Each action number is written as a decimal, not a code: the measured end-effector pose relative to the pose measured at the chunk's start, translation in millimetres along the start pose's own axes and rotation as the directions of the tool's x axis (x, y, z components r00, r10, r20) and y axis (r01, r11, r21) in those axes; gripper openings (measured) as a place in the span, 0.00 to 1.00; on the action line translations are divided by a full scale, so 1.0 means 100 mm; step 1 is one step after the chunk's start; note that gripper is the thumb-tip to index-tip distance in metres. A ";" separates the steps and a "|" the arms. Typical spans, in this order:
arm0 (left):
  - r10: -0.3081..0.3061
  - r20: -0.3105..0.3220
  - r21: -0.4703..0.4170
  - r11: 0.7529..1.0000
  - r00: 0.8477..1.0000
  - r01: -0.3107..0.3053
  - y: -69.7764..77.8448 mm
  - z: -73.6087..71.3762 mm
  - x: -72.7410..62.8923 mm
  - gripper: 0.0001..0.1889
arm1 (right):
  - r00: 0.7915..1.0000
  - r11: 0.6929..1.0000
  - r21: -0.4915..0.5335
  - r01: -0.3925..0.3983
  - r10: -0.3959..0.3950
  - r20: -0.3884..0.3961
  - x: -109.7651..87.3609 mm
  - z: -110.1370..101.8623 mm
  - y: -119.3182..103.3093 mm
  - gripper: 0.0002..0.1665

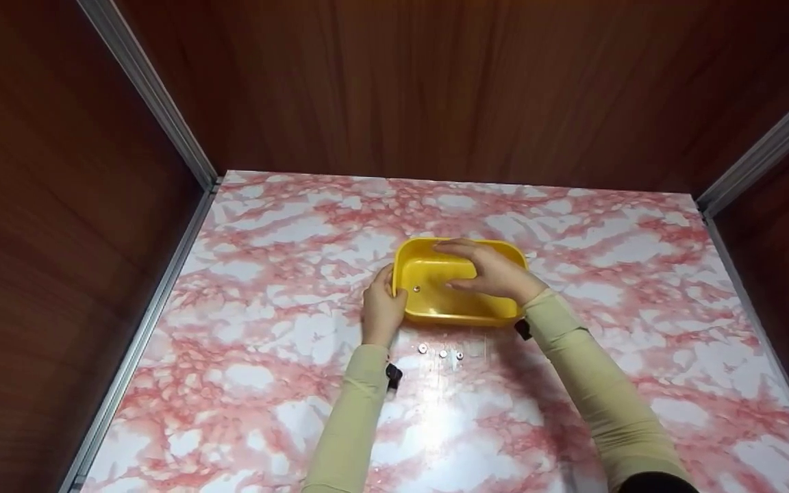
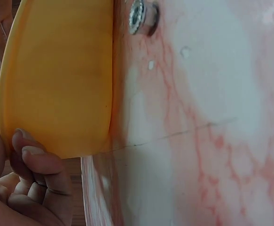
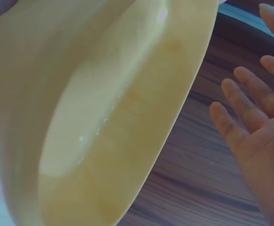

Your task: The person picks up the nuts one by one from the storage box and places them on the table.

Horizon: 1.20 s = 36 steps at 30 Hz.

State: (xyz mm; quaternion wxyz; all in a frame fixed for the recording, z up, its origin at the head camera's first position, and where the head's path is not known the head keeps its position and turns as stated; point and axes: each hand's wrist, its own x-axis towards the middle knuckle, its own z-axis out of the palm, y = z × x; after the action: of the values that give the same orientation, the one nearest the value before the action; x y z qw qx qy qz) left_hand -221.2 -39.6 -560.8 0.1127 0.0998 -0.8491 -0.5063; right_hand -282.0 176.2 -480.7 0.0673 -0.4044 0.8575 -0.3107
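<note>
A yellow plastic bin [image 1: 459, 320] with rounded corners is at the middle of the table. My left hand [image 1: 382, 308] grips its left rim, thumb at the near left corner; the left wrist view shows curled fingers [image 2: 40, 160] against the yellow wall [image 2: 59, 80]. Over the bin's right half is my right hand [image 1: 494, 272], thumb and fingers spread and holding nothing; in the right wrist view its palm [image 3: 263, 141] shows too. A small round metal piece [image 1: 416, 289] lies inside the bin, towards the left.
Just in front of the bin, three small round metal pieces [image 1: 443, 354] form a short row on the red-and-white marbled table [image 1: 264, 411]. One metal piece [image 2: 144, 19] shows a notched rim close up. Dark wood panels [image 1: 401, 103] enclose the back and sides.
</note>
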 end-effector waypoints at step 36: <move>0.016 -0.007 -0.045 0.999 1.000 -0.017 0.00 0.01 0.01 0.28 | 0.996 0.965 0.249 -0.085 0.075 0.049 0.26 -0.03 0.19 0.31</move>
State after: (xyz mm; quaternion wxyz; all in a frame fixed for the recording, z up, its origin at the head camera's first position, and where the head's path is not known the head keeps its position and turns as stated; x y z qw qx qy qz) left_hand -222.6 -38.7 -561.4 0.1220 0.0919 -0.8380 -0.5239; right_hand -312.5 168.0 -485.5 0.1473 -0.3636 0.8255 -0.4058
